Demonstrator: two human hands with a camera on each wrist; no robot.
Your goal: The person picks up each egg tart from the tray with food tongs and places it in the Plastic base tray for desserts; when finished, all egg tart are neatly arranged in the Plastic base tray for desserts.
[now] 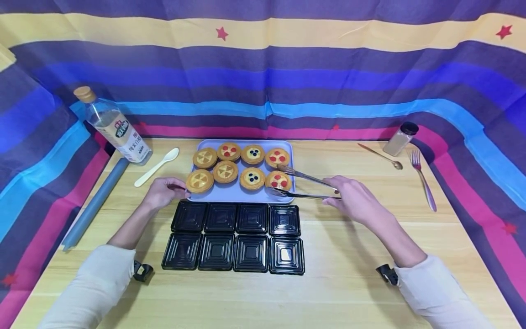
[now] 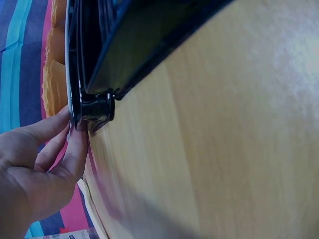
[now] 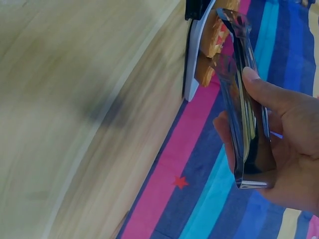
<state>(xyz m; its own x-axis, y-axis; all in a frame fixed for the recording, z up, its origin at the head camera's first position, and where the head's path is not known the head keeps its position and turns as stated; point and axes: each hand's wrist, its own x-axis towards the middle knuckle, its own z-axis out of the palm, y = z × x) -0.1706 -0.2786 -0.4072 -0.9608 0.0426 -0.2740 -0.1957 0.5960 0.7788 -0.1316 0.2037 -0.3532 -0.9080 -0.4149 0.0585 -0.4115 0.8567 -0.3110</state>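
Observation:
A lavender tray (image 1: 238, 196) holds several round tarts topped yellow, red or dark blue. My left hand (image 1: 166, 192) pinches the tray's front left corner, next to a yellow tart (image 1: 200, 180); the left wrist view shows its fingers (image 2: 75, 144) on the tray edge (image 2: 70, 99) beside a black container (image 2: 99, 107). In my right hand (image 1: 353, 198) is a pair of metal tongs (image 1: 306, 185), with the tips apart on either side of the front right red tart (image 1: 278, 180). The right wrist view shows the tongs (image 3: 244, 99) reaching toward the tarts (image 3: 214, 35) on the tray (image 3: 192, 64).
Several empty black plastic containers (image 1: 234, 237) lie in two rows in front of the tray. A clear bottle (image 1: 115, 128), a white spoon (image 1: 158, 167) and a grey roll (image 1: 94, 205) are at the left. A gold spoon (image 1: 380, 156), spice jar (image 1: 400, 138) and fork (image 1: 423, 185) are at the right.

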